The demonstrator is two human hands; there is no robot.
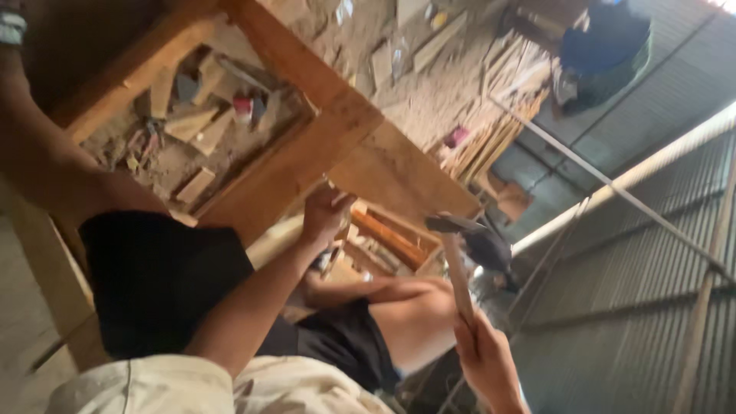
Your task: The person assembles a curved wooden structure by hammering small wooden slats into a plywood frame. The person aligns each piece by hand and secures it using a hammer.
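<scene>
A large wooden frame [322, 92] of thick beams fills the upper left, with a flat plank [399, 172] joined to it. My left hand [326, 215] reaches up to the beam's lower edge and its fingers are curled against the wood. Whether they also pinch something small is too blurred to tell. My right hand [487, 356] at the bottom right grips the wooden handle of a hammer [454, 257]. The dark hammer head is raised beside the plank's corner, apart from the wood. My bare knees and black shorts [161, 284] lie below the frame.
Wood offcuts and a small red can [243, 107] lie on the sawdust-covered ground inside the frame. More timber strips [498, 130] are stacked beyond. Another person in dark blue clothes [606, 38] crouches at the top right. A corrugated metal wall [644, 291] stands on the right.
</scene>
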